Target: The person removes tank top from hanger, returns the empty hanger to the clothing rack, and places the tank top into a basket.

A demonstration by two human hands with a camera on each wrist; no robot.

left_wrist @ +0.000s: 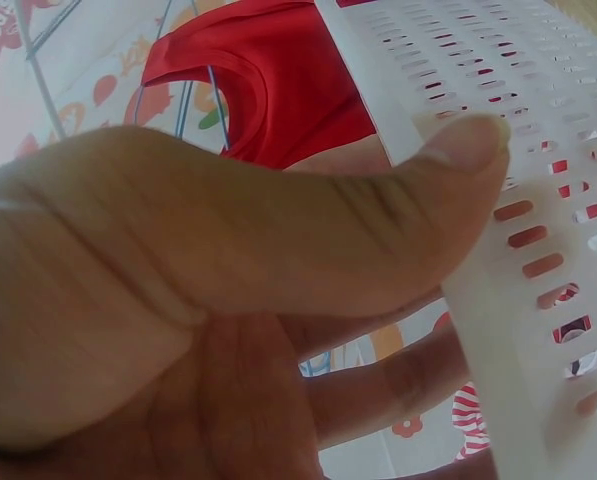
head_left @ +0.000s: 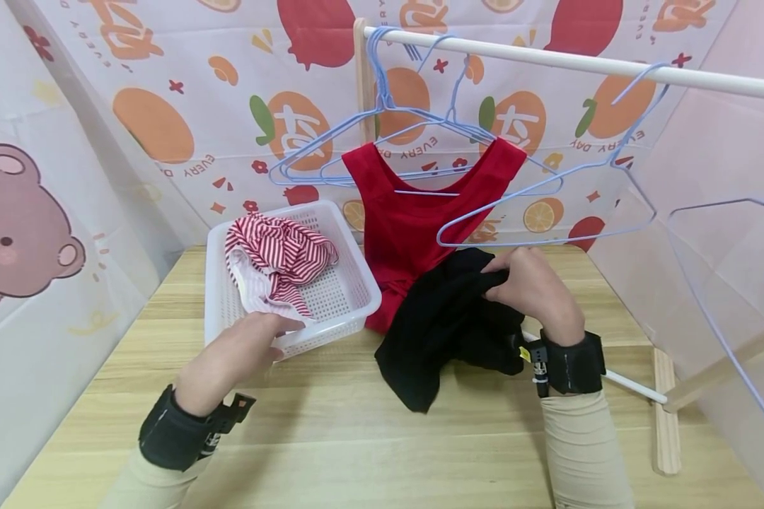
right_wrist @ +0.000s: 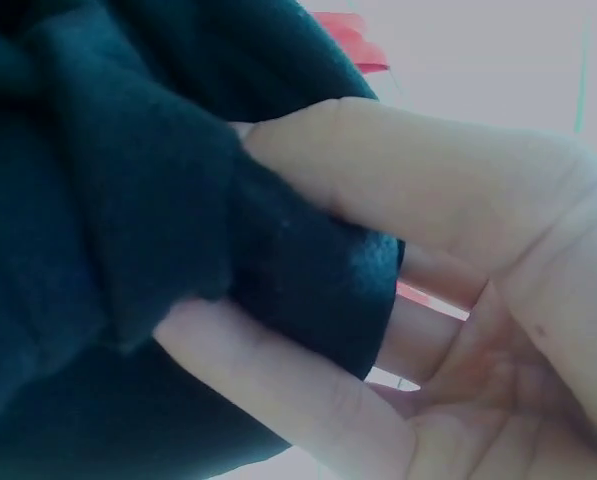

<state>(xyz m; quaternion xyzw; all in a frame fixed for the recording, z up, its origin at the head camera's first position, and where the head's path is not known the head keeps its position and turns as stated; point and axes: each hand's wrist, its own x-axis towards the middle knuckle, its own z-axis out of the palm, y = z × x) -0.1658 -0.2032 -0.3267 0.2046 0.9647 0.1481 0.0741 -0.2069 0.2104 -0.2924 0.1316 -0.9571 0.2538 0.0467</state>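
Clamping white basket (head_left: pixel 339 329) at its 6 o'clock edge with left hand (head_left: pixel 237 360); pinching black cloth (head_left: pixel 442 322), at white basket's 3 o'clock, with right hand (head_left: pixel 535 291); best gathering a fuller fold (minding red garment (head_left: pixel 410 212) at black cloth's 11 o'clock)

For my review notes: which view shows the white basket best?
The head view: it shows nearly the whole white basket, with the left hand gripping its rim. The left wrist view shows only part of its slotted wall, close up; the right wrist view, none of it.
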